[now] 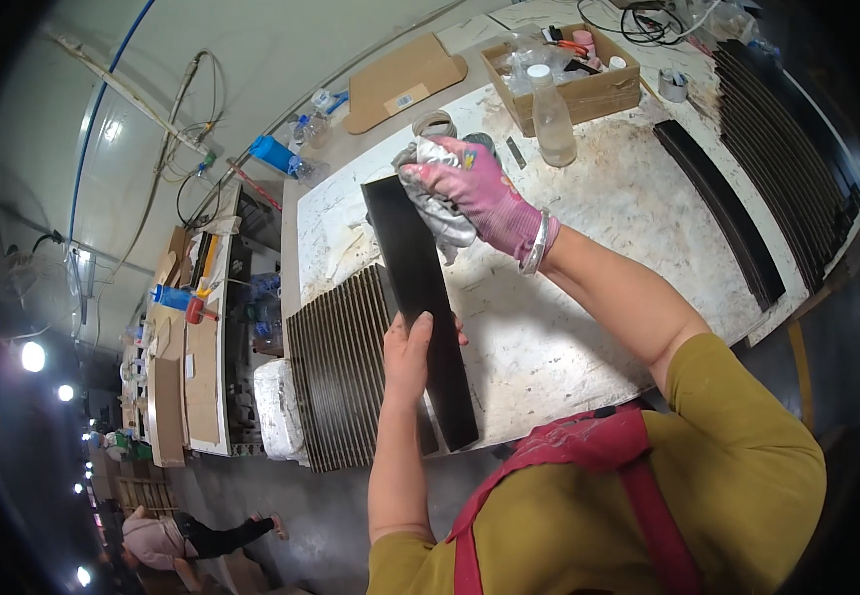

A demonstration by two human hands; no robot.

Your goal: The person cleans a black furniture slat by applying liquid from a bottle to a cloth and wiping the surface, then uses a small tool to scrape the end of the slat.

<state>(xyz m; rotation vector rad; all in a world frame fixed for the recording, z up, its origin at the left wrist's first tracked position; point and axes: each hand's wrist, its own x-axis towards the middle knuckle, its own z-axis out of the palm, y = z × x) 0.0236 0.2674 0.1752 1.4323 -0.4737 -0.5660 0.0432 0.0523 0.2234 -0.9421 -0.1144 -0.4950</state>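
My left hand (408,359) is bare and grips a long flat black strip (412,266) near its lower half, holding it above the worktable. My right hand (480,193), in a pink glove, presses a crumpled grey cloth (442,210) against the upper part of the strip. A metal bangle sits on my right wrist. The strip's lower end reaches past the table's near edge.
A stack of black strips (336,372) lies on the stained white worktable (589,248) at left, more strips (777,129) at right. A clear plastic bottle (552,114) and a cardboard box (564,74) of oddments stand at the back. Another person (182,535) crouches far left below.
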